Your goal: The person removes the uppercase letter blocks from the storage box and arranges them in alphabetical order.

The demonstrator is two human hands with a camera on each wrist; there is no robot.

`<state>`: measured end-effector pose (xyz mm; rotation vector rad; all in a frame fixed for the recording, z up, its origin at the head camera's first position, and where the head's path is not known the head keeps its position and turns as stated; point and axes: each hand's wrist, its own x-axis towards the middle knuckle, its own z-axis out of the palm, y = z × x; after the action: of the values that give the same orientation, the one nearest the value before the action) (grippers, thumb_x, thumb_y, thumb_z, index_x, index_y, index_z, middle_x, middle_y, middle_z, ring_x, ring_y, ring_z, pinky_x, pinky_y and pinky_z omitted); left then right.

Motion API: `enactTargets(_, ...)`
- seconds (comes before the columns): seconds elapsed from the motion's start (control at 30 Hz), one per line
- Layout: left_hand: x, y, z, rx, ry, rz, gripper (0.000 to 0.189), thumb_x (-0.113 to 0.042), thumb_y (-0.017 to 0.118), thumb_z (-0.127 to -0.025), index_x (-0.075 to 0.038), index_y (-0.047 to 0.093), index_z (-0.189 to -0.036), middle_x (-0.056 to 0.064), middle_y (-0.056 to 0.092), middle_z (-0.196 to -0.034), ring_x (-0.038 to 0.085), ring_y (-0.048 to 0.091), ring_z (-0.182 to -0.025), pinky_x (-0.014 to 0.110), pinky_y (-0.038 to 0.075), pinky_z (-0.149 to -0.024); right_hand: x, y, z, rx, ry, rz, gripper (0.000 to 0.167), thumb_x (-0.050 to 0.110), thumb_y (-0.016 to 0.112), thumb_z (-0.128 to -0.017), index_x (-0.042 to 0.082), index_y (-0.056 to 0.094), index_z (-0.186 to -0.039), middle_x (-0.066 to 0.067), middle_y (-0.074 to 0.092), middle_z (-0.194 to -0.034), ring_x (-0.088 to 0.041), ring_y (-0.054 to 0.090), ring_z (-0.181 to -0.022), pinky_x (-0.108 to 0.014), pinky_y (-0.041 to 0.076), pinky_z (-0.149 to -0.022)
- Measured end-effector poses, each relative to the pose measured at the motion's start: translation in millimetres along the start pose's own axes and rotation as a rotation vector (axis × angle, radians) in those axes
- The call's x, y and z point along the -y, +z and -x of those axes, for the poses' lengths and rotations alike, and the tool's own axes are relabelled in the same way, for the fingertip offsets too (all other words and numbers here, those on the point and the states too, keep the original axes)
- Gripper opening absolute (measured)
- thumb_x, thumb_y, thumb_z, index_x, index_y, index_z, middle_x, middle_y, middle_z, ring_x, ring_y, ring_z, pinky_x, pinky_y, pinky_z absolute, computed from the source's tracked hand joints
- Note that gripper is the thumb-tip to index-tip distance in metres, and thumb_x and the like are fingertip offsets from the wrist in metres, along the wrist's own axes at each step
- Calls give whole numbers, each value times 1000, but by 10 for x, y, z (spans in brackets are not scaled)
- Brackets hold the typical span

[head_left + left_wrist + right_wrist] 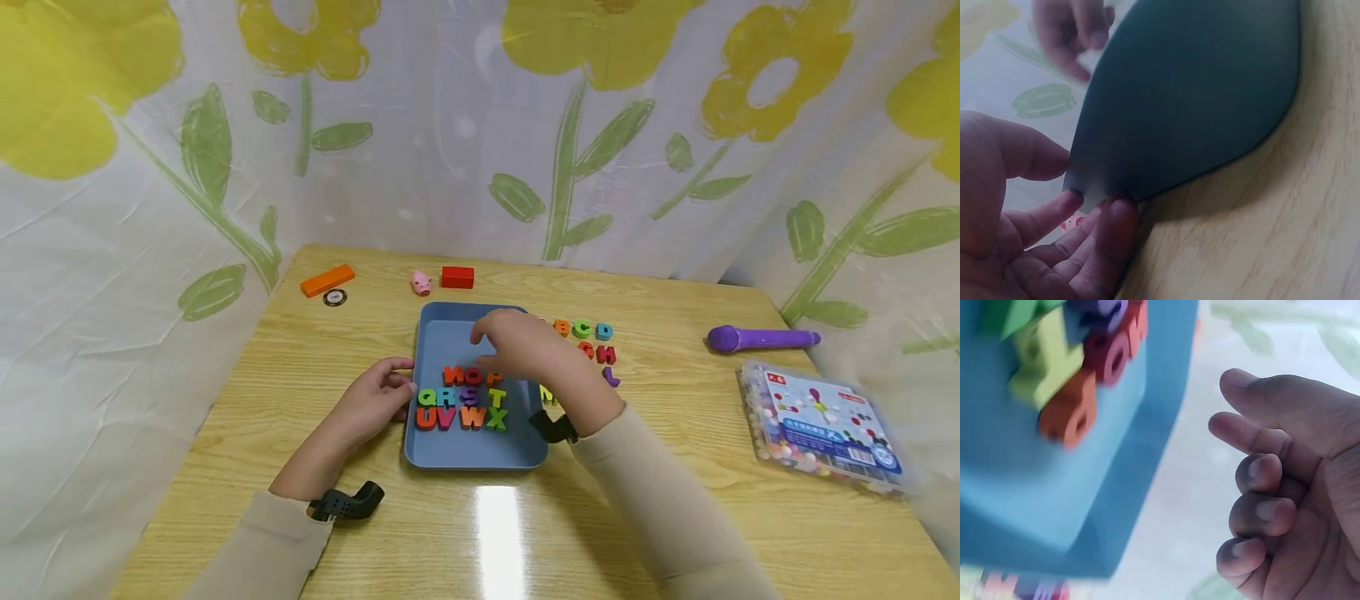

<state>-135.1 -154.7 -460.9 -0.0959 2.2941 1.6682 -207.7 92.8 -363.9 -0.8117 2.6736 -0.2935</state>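
L hand (375, 392), fingers loose, touches blue tray (450, 342); R hand (521, 343), half open, prob. empty, over it nr letters (469, 397).

The left hand (1022, 228) lay beside a smooth dark blue-green tray (1191, 94), its fingertips at the tray's outer wall. The tray's rounded corner cast a soft shadow on the pale wood-grained desk (1316, 181). On the far side, a blurred right hand (1063, 22) showed past the rim, its fingers pointing downward, before a whitish curtain (985, 69) bearing a green leaf (1044, 100). A small pinkish-red spotted object (1072, 222), too obscured to identify, appeared behind the left hand's fingers.
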Motion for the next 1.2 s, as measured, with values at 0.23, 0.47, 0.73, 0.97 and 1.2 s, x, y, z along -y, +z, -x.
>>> enactTargets(0.23, -4, 15, -4, 3, 10, 10, 48, -16, 60, -111, -6, 50, -157, 22, 64, -133, 26, 69, -104, 35, 61, -84, 159, 156, -299, 124, 22, 52, 29, 31, 80, -102, 14, 78, -126, -4, 75, -121, -21, 66, -99, -37, 60, -85)
enactTargets(0.47, -19, 33, -22, 4, 19, 6, 48, -16, 60, -111, -6, 51, -157, 21, 65, -130, 24, 69, -100, 33, 61, -83, 132, 277, -342, 120, 17, 83, 20, 29, 81, -101, 15, 79, -115, -1, 75, -107, -20, 65, -94, -35, 60, -83)
enactTargets(0.73, -24, 30, -26, 1, 13, 2, 47, -16, 60, -111, -6, 51, -156, 21, 65, -129, 24, 69, -100, 33, 61, -82, 127, 339, -360, 118, 16, 87, 22, 30, 81, -101, 15, 78, -117, -1, 75, -113, -19, 65, -95, -36, 61, -86)
enactTargets(0.97, -1, 17, -17, -4, 7, -8, 47, -17, 60, -111, -7, 51, -157, 21, 65, -131, 24, 68, -99, 34, 61, -83, 89, 209, -255, 46, -1, 14, 16, 28, 79, -101, 18, 78, -114, 0, 74, -110, -19, 64, -93, -34, 58, -79)
enactTargets(1.2, 9, 5, 2, -7, 2, -10, 48, -17, 61, -111, -6, 51, -157, 22, 65, -133, 25, 68, -101, 34, 61, -84, -235, -123, 192, -122, 1, -49, 22, 21, 78, -100, 12, 76, -119, -3, 72, -104, -22, 61, -89, -38, 55, -78)
